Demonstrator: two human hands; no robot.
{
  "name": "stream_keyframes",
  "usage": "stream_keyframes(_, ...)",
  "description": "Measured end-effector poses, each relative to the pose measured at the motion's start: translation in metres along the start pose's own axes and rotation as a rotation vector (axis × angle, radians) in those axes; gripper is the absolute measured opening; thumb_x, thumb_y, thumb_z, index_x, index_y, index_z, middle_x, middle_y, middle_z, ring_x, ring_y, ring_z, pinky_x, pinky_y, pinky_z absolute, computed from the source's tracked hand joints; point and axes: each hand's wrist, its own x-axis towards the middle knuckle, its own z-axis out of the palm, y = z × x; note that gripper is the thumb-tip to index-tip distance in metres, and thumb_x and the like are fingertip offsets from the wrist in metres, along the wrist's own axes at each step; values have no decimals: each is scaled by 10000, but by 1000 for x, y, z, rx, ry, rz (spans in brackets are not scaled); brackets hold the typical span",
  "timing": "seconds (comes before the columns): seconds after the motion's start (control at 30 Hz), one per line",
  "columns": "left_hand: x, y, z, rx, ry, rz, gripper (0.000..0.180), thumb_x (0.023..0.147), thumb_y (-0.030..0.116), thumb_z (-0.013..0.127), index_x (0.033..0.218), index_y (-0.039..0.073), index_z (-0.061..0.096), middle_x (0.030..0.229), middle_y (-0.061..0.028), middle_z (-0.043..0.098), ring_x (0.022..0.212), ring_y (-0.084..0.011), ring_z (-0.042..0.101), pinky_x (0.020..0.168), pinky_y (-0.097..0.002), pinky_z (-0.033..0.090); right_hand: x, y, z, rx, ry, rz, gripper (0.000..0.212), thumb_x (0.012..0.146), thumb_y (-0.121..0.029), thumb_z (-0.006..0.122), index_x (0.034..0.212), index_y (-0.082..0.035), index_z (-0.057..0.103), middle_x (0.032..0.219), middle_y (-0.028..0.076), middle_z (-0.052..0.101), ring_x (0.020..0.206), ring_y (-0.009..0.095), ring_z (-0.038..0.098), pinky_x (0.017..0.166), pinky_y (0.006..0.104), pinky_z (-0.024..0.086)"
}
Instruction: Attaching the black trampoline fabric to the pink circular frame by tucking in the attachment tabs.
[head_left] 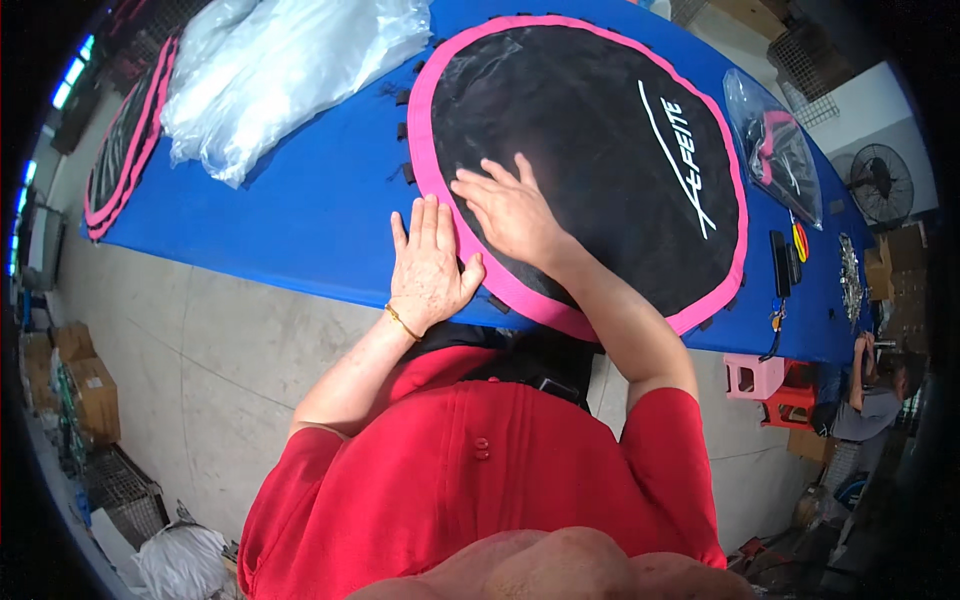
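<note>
A large round black mat (pixel 590 130) with a wide pink border and short black tabs along its edge lies flat on a blue-covered table (pixel 290 255). White lettering and a white curved line run along its right side. My left hand (pixel 430 260) rests at the mat's near left edge, its fingers stretched out over the pink border. A yellow bracelet circles that wrist. My right hand (pixel 512 212) is on the black part just inside the border, fingers spread. Neither hand grips anything.
Clear plastic bags (pixel 290 75) lie at the back left, beside another pink-edged mat (pixel 130 145) hanging at the table's end. Rightward are a bagged mat (pixel 785 155), dark tools (pixel 780 262) and small metal parts (pixel 850 285). Stools (pixel 752 375) and another person (pixel 865 405) are beyond.
</note>
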Motion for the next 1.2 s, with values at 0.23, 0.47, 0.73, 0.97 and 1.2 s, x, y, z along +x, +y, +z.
stream_keyframes(0.23, 3, 0, 0, 34, -9, 4, 875, 981, 486, 639, 1575, -126, 445, 1680, -344, 401, 1600, -483, 347, 1306, -680, 189, 43, 18, 24, -18, 2, 100, 407, 1078, -193, 573, 1473, -153, 661, 1591, 55, 612, 1496, 365, 528, 1253, 725, 276)
stream_keyframes(0.47, -1, 1, -3, -5, 1, -1, 862, 967, 461, 663, 1565, -124, 455, 1677, -343, 403, 1593, -485, 357, 1303, -683, 198, -45, -11, -19, 99, -1, -19, 358, 1032, -150, 630, 1373, -112, 730, 1495, 81, 679, 1413, 371, 580, 1232, 720, 291)
stream_keyframes(0.73, 3, 2, 0, 9, 5, 10, 860, 967, 458, 661, 1567, -122, 451, 1668, -341, 415, 1596, -483, 353, 1303, -682, 199, -19, -3, -3, 6, -16, 17, 422, 1021, -107, 617, 1433, -146, 700, 1547, 72, 644, 1448, 347, 560, 1259, 703, 273)
stream_keyframes(0.97, 3, 0, 1, 28, -6, 13, 860, 982, 472, 645, 1572, -121, 446, 1658, -340, 426, 1585, -483, 366, 1290, -686, 225, -37, 0, -11, 109, -19, 4, 407, 1005, -91, 606, 1391, -143, 726, 1546, 94, 645, 1450, 352, 557, 1253, 696, 290)
stream_keyframes(1.2, -3, 1, 0, 21, -15, 11, 853, 987, 462, 650, 1574, -119, 434, 1662, -337, 420, 1586, -488, 361, 1295, -687, 207, -92, -21, -38, 138, -89, 34, 444, 989, -62, 564, 1404, -97, 716, 1492, 101, 679, 1421, 389, 566, 1245, 705, 286)
